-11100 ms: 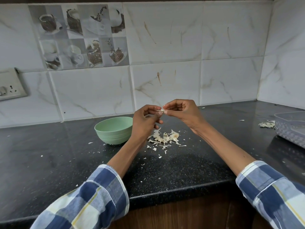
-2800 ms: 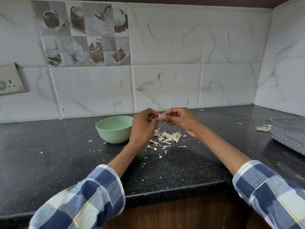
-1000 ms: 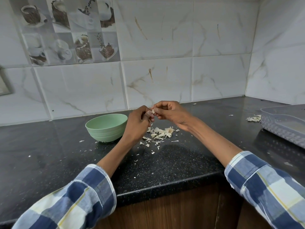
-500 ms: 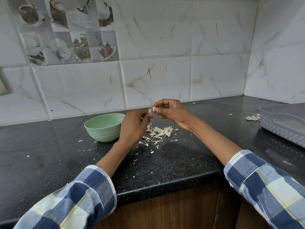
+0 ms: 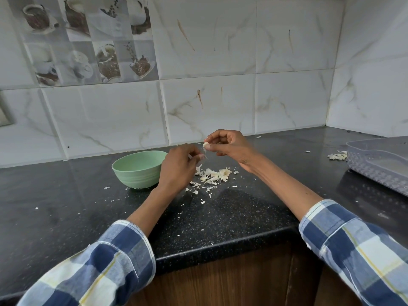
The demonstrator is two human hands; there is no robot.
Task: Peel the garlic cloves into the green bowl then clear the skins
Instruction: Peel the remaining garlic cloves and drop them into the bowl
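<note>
Head view: right hand (image 5: 231, 147) pinches garlic clove (image 5: 205, 145); left hand (image 5: 178, 168) has pulled skin (image 5: 205, 153) down.

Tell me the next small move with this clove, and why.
Probably pull the left hand down and away to tear the skin strip free: it hangs from the clove pinched in the right hand, above the skins.

Bare counter (image 5: 66, 195) lies left of the green bowl (image 5: 139, 168); a grey tray (image 5: 379, 164) blocks the right.
</note>
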